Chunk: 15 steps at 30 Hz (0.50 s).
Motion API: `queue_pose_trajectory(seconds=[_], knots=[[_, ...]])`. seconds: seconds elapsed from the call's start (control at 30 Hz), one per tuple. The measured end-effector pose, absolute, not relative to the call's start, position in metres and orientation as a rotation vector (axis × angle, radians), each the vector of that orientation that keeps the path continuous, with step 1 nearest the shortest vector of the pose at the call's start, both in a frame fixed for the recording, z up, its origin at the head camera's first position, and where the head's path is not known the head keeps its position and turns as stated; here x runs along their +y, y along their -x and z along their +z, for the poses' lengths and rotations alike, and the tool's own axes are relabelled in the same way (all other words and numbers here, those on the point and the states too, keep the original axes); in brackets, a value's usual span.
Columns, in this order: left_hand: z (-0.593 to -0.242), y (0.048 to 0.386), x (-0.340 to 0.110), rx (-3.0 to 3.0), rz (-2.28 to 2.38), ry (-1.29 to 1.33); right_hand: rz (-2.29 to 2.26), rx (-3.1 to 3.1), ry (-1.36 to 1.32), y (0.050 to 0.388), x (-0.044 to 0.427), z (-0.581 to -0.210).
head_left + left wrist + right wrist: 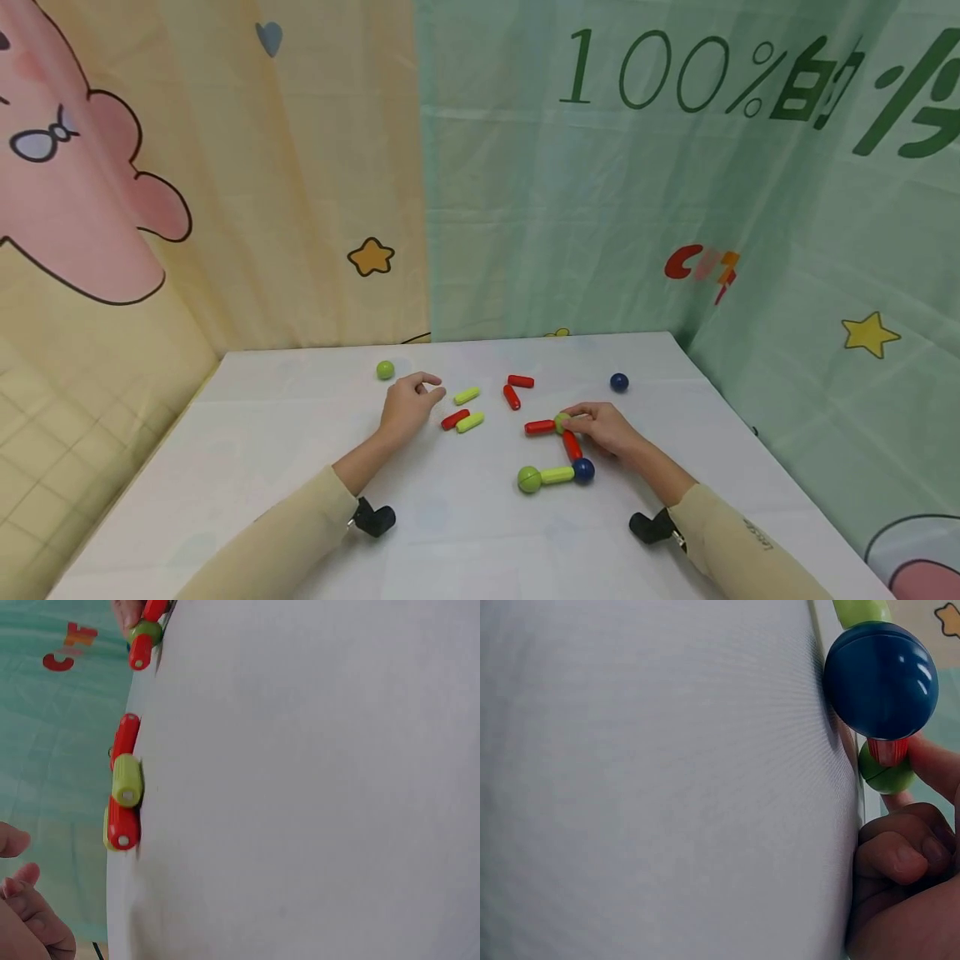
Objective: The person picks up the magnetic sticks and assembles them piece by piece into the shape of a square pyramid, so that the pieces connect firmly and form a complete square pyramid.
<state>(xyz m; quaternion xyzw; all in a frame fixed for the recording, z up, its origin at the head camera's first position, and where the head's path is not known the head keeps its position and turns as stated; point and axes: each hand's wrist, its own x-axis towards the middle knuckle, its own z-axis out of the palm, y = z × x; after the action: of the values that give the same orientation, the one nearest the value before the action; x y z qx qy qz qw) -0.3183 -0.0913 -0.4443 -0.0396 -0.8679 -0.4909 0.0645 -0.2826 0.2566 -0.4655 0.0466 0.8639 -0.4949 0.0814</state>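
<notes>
My right hand [606, 428] pinches a green ball [560, 422] between thumb and fingertips. One red rod [539, 427] juts left from that ball; another red rod [572, 446] runs toward me to a blue ball [582, 471]. From there a yellow-green rod [557, 475] leads left to a second green ball [529, 479]. In the right wrist view the blue ball [881, 681] looms large before the pinched ball. My left hand [407, 407] hovers with bent fingers, thumb and index apart, holding nothing. Beside it lie a loose red rod [455, 419] and a yellow-green rod [470, 422].
Another yellow-green rod [467, 396] and two loose red rods [521, 381] lie mid-table. A loose green ball [386, 370] sits at the back left, a dark blue ball [618, 382] at the back right. Printed curtains [555, 208] stand behind the white table [300, 417].
</notes>
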Motion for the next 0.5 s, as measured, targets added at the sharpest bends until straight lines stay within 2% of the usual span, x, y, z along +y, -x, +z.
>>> queue_pose_trajectory(seconds=[0.5], knots=[[-0.453,0.354,-0.147,-2.489,-1.512,-0.087,-1.500,2.573,-0.123,0.283,0.258,-0.468]])
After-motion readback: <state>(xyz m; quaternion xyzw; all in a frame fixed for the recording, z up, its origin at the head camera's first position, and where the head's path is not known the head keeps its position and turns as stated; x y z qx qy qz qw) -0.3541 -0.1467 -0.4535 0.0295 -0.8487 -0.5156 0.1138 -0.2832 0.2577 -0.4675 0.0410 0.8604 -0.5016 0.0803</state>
